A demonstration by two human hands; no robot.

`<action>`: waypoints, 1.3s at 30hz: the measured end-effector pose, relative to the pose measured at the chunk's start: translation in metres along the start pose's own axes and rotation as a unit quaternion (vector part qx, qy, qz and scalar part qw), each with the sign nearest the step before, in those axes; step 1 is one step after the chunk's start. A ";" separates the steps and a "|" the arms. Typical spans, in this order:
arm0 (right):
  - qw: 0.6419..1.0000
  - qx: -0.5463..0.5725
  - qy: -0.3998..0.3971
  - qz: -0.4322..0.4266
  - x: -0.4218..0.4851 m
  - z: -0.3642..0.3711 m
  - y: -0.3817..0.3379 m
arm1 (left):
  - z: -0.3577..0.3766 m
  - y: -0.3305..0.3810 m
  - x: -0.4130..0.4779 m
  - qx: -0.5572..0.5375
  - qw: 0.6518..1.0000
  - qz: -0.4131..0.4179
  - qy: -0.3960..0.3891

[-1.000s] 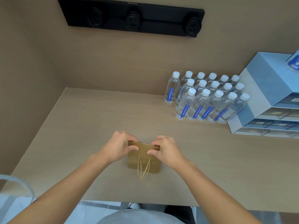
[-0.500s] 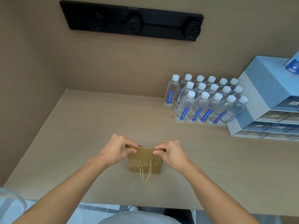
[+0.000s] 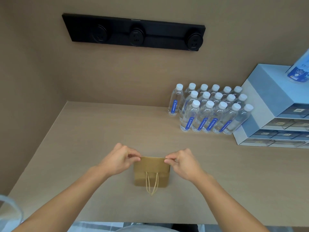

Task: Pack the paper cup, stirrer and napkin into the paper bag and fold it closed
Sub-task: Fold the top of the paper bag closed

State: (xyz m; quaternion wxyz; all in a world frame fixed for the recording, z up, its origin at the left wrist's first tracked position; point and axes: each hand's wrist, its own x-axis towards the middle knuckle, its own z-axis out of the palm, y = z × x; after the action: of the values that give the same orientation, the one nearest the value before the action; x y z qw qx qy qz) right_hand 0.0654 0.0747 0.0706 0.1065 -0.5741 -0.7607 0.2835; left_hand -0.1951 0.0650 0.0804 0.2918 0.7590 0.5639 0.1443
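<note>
Setting: office pantry or supply nook, possibly a staged work bay; the exact kind cannot be told. Evidence follows.

Surface: plain beige laminate counter (image 3: 103,131) set into an alcove, with matching beige walls at the back and left.

Fitting: black wall-mounted power strip (image 3: 133,33) carrying three round sockets, fixed above the counter.

Stock: a block of small water bottles (image 3: 209,109), white caps and blue labels, standing in rows against the back wall.

Storage: pale blue stacked drawer unit (image 3: 274,114) with labelled clear-fronted drawers, just beside the bottles, a blue-printed container (image 3: 299,71) on top.
</note>
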 end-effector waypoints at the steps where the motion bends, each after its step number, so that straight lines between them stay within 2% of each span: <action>1: 1.000 -0.024 0.009 0.012 -0.001 -0.001 -0.004 | 0.001 0.003 0.000 0.012 1.000 -0.005 0.005; 4: 0.994 -0.103 0.046 0.010 -0.002 -0.001 -0.016 | 0.006 0.010 0.001 0.100 0.994 0.014 0.039; 7: 0.990 -0.131 0.058 -0.010 0.000 0.003 -0.028 | 0.016 0.019 0.005 0.146 0.988 0.038 0.023; 13: 0.984 -0.178 -0.023 -0.015 0.005 0.023 -0.053 | 0.034 0.032 0.015 0.217 0.974 0.024 -0.057; 20: 0.988 -0.122 -0.067 0.067 0.006 0.011 -0.035 | 0.020 0.007 0.004 0.096 0.994 -0.050 -0.018; 27: 0.991 -0.077 -0.108 0.026 0.002 -0.017 -0.028 | 0.005 0.015 -0.004 0.099 0.992 -0.071 -0.021; 30: 0.991 -0.089 -0.096 0.022 -0.007 -0.021 -0.033 | 0.003 0.032 -0.006 0.163 0.983 -0.074 -0.023; 34: 0.984 -0.170 -0.049 0.010 -0.015 -0.026 -0.043 | 0.007 0.053 -0.006 0.305 0.948 -0.090 -0.017; 39: 0.973 -0.228 -0.017 -0.020 -0.017 -0.024 -0.053 | 0.014 0.074 -0.003 0.355 0.928 -0.112 -0.024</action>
State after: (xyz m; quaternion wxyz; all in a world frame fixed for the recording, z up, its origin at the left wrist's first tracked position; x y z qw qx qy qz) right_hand 0.0394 0.0571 0.1219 -0.0343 -0.5635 -0.8180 0.1105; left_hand -0.1313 0.0439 0.1146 0.0309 0.7480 0.6526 -0.1170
